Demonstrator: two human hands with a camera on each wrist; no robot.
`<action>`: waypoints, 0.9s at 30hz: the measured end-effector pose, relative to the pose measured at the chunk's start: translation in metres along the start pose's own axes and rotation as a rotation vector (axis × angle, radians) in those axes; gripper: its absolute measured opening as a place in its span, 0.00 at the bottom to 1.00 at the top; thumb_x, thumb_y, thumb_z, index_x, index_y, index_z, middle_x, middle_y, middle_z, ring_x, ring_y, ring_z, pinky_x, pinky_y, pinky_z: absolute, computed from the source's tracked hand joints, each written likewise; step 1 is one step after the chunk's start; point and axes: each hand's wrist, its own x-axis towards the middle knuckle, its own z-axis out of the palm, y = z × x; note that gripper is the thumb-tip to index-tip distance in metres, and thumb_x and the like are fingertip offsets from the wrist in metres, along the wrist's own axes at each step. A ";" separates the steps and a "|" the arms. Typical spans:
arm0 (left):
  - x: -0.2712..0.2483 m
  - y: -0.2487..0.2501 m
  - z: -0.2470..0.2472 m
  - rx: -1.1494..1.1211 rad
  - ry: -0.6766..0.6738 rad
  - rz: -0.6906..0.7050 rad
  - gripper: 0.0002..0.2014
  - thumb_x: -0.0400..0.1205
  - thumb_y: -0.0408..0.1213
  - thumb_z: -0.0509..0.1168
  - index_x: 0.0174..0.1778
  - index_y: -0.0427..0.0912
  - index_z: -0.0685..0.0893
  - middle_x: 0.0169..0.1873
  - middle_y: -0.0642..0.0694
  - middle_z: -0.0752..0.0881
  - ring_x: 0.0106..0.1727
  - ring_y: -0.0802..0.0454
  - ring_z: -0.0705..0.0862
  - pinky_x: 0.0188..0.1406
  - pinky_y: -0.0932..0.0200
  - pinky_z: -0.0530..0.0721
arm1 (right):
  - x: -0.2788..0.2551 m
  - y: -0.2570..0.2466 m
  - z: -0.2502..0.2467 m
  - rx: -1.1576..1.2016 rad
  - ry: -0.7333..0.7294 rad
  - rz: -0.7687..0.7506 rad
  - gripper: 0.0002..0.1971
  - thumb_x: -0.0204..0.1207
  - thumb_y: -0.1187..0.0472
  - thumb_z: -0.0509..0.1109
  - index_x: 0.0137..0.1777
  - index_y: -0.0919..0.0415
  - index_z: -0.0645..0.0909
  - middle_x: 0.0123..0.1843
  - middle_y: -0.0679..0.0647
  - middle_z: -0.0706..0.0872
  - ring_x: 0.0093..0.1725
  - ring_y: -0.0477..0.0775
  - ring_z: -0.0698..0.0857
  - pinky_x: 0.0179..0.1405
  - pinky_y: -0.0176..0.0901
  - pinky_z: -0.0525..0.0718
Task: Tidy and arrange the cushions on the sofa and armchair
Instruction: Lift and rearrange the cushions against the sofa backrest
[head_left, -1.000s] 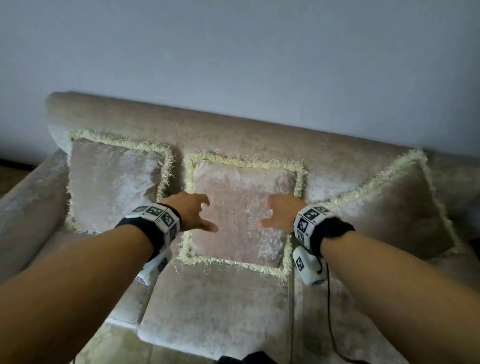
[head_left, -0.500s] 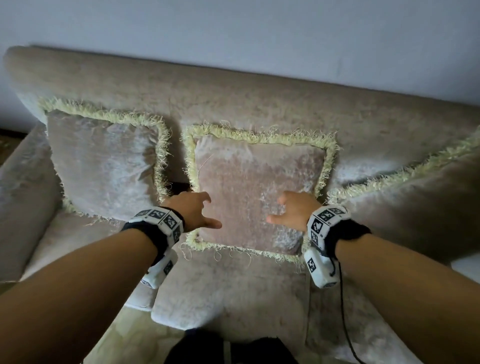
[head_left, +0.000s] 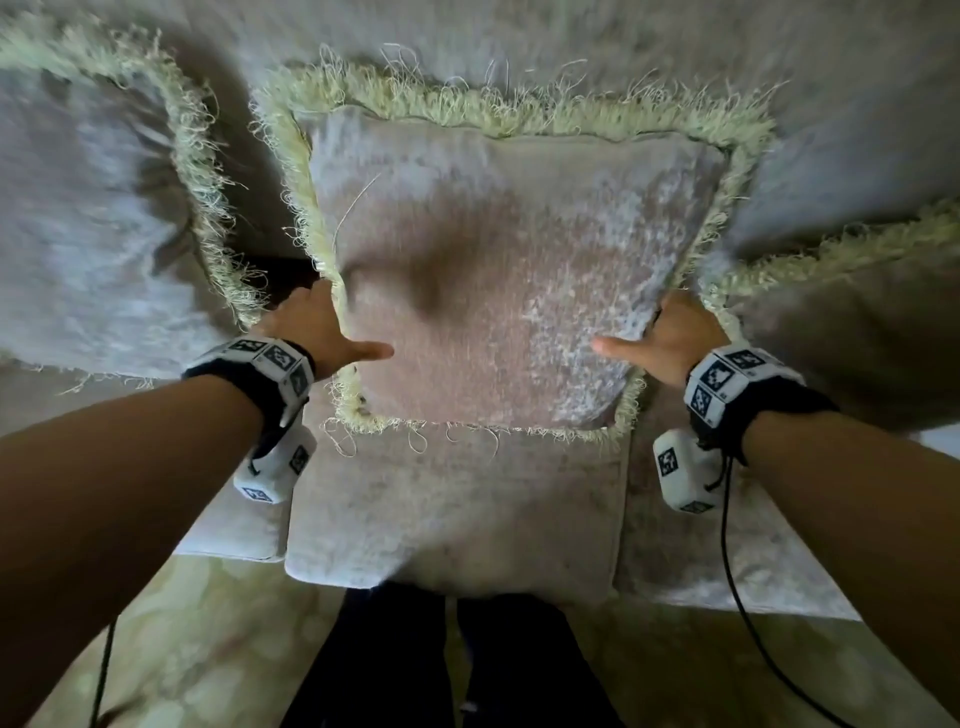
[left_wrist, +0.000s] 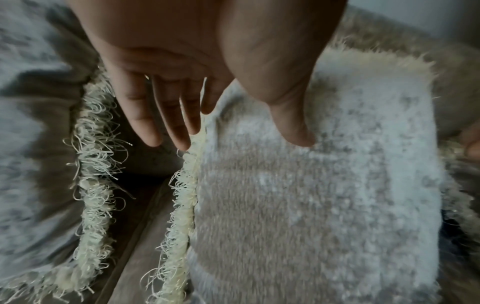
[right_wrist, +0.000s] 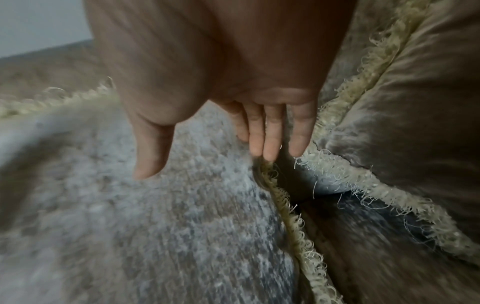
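The middle cushion (head_left: 493, 270), pinkish-beige velvet with a cream fringe, leans upright against the sofa back. My left hand (head_left: 348, 325) is at its left edge. The thumb lies on the front face and the straight fingers (left_wrist: 166, 123) reach along the fringe into the gap behind. My right hand (head_left: 639, 325) mirrors this at the right edge, with its thumb on the front and its fingers (right_wrist: 262, 139) straight beside the fringe. Neither hand curls round the cushion. A matching left cushion (head_left: 88, 223) and right cushion (head_left: 857, 322) flank it closely.
The sofa seat (head_left: 457, 509) lies below the cushion, with seams on both sides. My legs in dark trousers (head_left: 441, 665) stand at its front edge on a pale patterned floor (head_left: 208, 649). A black cable (head_left: 743, 597) hangs from the right wrist.
The view has come much closer to the sofa. Both hands have spread apart from the cushion's front face to its left and right edges, fingers now reaching behind the fringe.
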 end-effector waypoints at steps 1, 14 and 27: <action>0.008 0.001 0.002 -0.010 0.003 -0.010 0.64 0.58 0.77 0.73 0.82 0.37 0.64 0.74 0.35 0.77 0.72 0.34 0.79 0.67 0.35 0.81 | 0.008 -0.002 -0.002 0.013 0.002 0.018 0.51 0.45 0.10 0.63 0.37 0.63 0.74 0.38 0.60 0.76 0.40 0.56 0.78 0.38 0.46 0.80; 0.075 0.021 0.023 -0.325 -0.054 -0.134 0.30 0.55 0.68 0.82 0.27 0.49 0.74 0.46 0.35 0.90 0.50 0.37 0.87 0.48 0.51 0.79 | 0.100 0.004 0.009 0.339 0.009 -0.054 0.57 0.37 0.21 0.84 0.69 0.49 0.82 0.68 0.48 0.88 0.68 0.58 0.86 0.68 0.51 0.81; 0.032 0.018 0.028 -0.525 -0.049 -0.088 0.34 0.51 0.70 0.76 0.30 0.38 0.89 0.25 0.46 0.84 0.35 0.46 0.84 0.38 0.56 0.79 | 0.044 -0.003 -0.013 0.496 0.229 -0.273 0.36 0.56 0.54 0.91 0.62 0.50 0.75 0.52 0.35 0.80 0.62 0.46 0.80 0.48 0.08 0.69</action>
